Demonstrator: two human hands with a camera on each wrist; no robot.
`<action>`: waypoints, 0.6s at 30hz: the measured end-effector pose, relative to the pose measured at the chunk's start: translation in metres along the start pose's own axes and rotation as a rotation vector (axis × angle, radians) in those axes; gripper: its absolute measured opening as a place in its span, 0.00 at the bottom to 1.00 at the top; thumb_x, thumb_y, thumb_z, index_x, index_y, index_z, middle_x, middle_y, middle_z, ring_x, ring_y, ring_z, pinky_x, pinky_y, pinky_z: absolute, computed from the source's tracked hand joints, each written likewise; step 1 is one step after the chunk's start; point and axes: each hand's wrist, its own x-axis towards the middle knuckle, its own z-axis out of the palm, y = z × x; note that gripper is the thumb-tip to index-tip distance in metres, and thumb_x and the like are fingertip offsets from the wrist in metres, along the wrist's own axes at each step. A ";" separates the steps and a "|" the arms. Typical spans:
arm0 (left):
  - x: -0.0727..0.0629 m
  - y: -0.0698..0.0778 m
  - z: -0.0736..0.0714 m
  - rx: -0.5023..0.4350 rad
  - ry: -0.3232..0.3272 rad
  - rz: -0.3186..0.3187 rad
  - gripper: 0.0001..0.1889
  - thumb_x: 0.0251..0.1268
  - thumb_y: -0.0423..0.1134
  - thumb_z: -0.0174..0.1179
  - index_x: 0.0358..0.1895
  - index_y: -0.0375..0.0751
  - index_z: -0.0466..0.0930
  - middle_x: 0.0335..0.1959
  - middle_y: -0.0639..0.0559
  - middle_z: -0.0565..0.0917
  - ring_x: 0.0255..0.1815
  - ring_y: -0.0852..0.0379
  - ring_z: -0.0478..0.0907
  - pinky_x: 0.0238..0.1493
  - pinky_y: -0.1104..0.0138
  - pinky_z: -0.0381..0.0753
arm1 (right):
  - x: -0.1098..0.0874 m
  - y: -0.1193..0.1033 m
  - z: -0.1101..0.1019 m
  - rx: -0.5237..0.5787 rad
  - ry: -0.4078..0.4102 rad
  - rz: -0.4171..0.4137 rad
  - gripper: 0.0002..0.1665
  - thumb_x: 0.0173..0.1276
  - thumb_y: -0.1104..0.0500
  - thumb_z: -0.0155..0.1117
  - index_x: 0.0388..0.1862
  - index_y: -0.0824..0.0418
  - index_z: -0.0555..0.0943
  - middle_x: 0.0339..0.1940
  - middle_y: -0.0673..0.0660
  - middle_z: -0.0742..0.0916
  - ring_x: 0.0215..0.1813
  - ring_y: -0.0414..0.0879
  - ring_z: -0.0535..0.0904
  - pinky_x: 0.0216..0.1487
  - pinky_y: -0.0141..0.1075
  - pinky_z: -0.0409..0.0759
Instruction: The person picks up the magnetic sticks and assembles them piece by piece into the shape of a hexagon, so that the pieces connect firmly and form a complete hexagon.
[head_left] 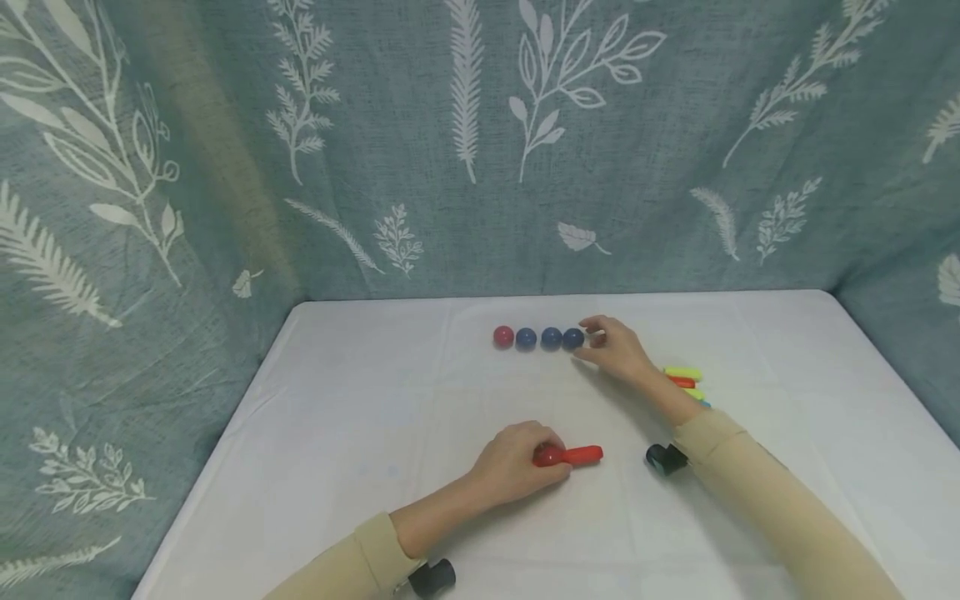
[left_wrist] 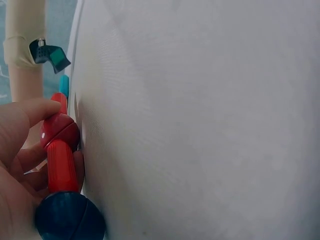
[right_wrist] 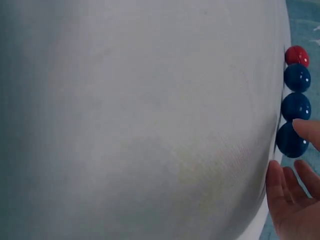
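My left hand (head_left: pixel 517 458) grips a joined piece above the white table, its fingers about a red ball (head_left: pixel 550 455). A red rod (head_left: pixel 583 455) sticks out to the right of that ball. In the left wrist view a second red rod (left_wrist: pixel 62 167) links the ball to a dark blue ball (left_wrist: pixel 70 217) beneath the palm. At the back, my right hand (head_left: pixel 618 350) is beside the rightmost blue ball (right_wrist: pixel 291 142), fingers spread. Its thumb overlaps this ball in the right wrist view; whether it touches, I cannot tell.
The row also has two blue balls (head_left: pixel 538 338) and a red ball (head_left: pixel 503 337) at its left end. Several short rods (head_left: pixel 682 374), yellow, red and blue, lie partly behind my right forearm. A patterned green curtain (head_left: pixel 480 150) hangs behind the white table (head_left: pixel 360 400).
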 end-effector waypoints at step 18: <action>-0.001 0.002 -0.001 0.013 -0.008 -0.020 0.11 0.57 0.45 0.70 0.41 0.46 0.85 0.31 0.61 0.80 0.30 0.67 0.71 0.31 0.75 0.70 | 0.006 -0.001 0.007 -0.084 -0.019 0.013 0.29 0.63 0.58 0.69 0.61 0.65 0.75 0.51 0.67 0.82 0.53 0.59 0.77 0.50 0.49 0.77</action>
